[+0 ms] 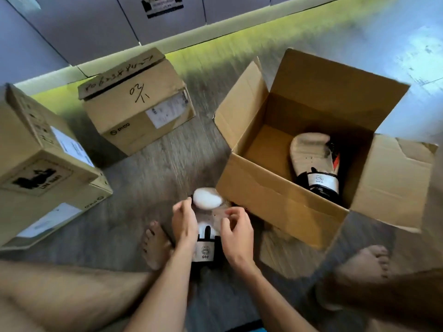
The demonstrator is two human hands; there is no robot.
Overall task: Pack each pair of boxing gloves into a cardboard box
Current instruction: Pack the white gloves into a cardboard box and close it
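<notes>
A white boxing glove with a black cuff (206, 207) lies on the floor between my feet, just left of the open cardboard box (275, 192). My left hand (184, 224) grips its left side, fingers curled over the edge. My right hand (236, 230) holds the right side with curled fingers. A matching white and black glove (311, 159) lies inside the open box at its near right, cuff toward me. The image is motion-blurred.
Closed cardboard boxes stand on the wood floor: one marked in black pen (136, 104) ahead, stacked ones (40, 168) at the left. My bare feet (154, 245) (362, 264) flank the glove and the box's near flap. Grey cabinets (96, 20) line the back.
</notes>
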